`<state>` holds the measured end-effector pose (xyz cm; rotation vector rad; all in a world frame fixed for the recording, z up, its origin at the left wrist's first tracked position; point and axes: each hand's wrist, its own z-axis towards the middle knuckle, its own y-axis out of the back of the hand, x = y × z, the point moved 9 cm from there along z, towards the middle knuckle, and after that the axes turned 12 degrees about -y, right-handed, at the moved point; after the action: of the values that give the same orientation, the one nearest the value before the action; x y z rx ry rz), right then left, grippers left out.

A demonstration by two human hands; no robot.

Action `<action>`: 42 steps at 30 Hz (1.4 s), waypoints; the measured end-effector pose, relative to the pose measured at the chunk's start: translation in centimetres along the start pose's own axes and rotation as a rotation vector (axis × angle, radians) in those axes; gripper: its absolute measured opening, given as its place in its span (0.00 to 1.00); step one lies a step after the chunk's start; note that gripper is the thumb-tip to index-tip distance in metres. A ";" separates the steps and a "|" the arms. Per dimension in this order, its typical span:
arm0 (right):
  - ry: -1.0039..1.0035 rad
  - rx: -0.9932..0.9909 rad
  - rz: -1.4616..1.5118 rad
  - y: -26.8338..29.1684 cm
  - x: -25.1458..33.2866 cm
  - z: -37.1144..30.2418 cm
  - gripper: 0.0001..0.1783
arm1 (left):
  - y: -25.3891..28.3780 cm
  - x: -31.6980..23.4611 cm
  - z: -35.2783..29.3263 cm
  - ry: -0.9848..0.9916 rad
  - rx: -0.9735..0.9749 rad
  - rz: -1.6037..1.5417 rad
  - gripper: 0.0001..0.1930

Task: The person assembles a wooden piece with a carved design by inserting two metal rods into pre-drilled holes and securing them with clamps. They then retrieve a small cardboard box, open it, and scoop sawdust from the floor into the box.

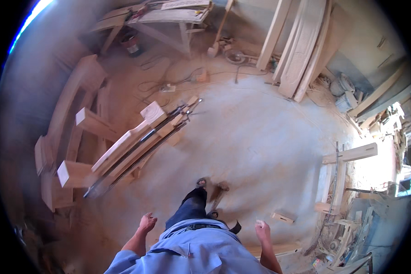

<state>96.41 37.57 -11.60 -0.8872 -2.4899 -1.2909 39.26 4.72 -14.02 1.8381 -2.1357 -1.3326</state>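
Note:
My left hand [147, 222] hangs beside my hip with its fingers loosely bent and a little apart; nothing shows in it. On the other side, my right hand [262, 229] hangs with its fingers curled in, and I see no object in it. By my feet lies a hammer-like tool [218, 195] with a handle. Ahead on the left is a pale wooden frame [123, 148], with long dark bar clamps [141, 142] laid along its beams. A short wood block [282, 217] with a slot lies on the floor near my right hand.
Larger wooden frame pieces [61, 123] stand at the left. A workbench [169, 16] is at the back, with cables [155, 86] on the dusty floor before it. Carved panels [301, 50] lean on the far wall. Timber [351, 153] and scraps crowd the right side.

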 end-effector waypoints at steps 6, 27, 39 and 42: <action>-0.013 0.045 -0.333 -2.1 -11.4 1.7 0.17 | 4.4 -8.6 9.8 -0.111 -0.002 0.023 0.26; -0.175 0.269 -0.173 2.6 14.3 24.3 0.21 | 7.4 -28.9 27.4 -0.015 0.009 0.049 0.15; -0.023 0.002 -0.120 26.2 47.8 67.2 0.19 | 3.0 -63.0 47.1 -0.099 0.040 -0.109 0.17; -0.018 0.066 -0.181 25.0 52.4 76.3 0.18 | 0.2 -68.9 55.9 -0.095 0.016 -0.133 0.17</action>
<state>76.45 131.13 -17.80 -0.6753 -2.6623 -1.2494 30.87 93.04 -15.79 1.9942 -2.1066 -1.4616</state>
